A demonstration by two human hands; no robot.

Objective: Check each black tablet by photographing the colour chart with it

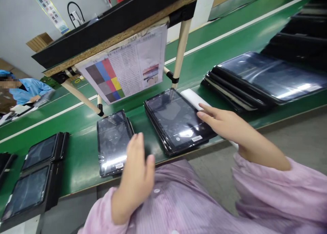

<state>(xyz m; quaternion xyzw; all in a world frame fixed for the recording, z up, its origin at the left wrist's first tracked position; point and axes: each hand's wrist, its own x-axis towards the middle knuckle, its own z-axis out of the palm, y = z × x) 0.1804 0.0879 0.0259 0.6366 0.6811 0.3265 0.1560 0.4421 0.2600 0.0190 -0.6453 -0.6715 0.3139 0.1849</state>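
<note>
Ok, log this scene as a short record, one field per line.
Left hand: open, at the right edge of a tablet stack; contact unclear
Right hand: open, at the right edge of a larger stack; contact unclear
Bench: green
White block: beside the larger stack
Sheet: below the shelf, with colour blocks
Co-worker: blue clothing, far left

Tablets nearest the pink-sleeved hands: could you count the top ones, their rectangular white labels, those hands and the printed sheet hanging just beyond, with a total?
Hands: 2, the left hand and the right hand
Top tablets: 2, the left tablet and the right tablet
Rectangular white labels: 2, the left label and the right label
Printed sheet: 1
Total: 7
</note>
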